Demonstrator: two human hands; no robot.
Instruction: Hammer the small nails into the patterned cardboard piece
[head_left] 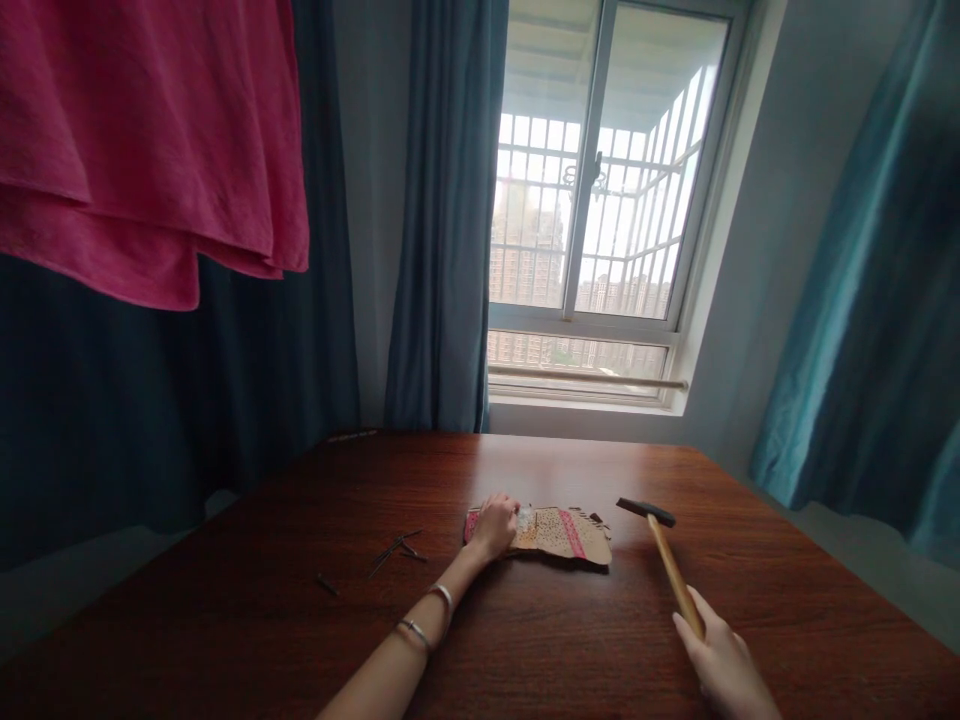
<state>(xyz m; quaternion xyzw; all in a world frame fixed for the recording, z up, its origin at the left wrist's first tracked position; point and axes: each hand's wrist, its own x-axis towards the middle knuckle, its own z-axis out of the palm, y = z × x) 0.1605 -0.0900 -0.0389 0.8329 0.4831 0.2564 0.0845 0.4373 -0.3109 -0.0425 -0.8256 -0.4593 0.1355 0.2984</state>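
My right hand (pixel 721 645) is closed round the wooden handle of a hammer (pixel 670 565). The hammer's dark head is raised off to the right of a torn piece of cardboard (pixel 551 535). That cardboard lies flat on the table, is dotted with many small holes and has pink printed bands. Over its left end rests my left hand (pixel 495 525), fingers curled together; whatever they pinch is hidden or too small to name. Beside those fingertips is a small clear, shiny patch (pixel 525 518) on the cardboard. Several thin dark nails (pixel 401 548) lie to the left of my left hand.
One more nail (pixel 328 584) lies farther left on the brown wooden table (pixel 555 640). Behind the table are a barred window (pixel 592 250) and blue curtains (pixel 450 220). A pink cloth (pixel 150 150) hangs at the upper left.
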